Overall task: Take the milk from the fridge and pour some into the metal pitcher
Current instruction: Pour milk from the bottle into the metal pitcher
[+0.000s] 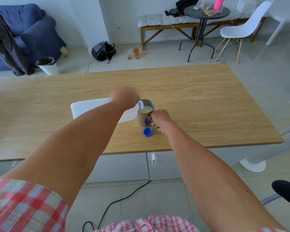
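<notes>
On table (199,104): left hand (125,97) tips milk jug (90,108) over pitcher (145,113).

Both bare arms reach forward from rolled plaid sleeves, nearly straight. The left hand (125,97) is turned knuckles-up, its fingers curled in a grip round the neck end of the tipped milk bottle (97,109). The right hand (159,119) sits lower and nearer (slightly to the right), fingers curled, pinching the handle of the metal pitcher (145,114). The two hands are close together but apart.
</notes>
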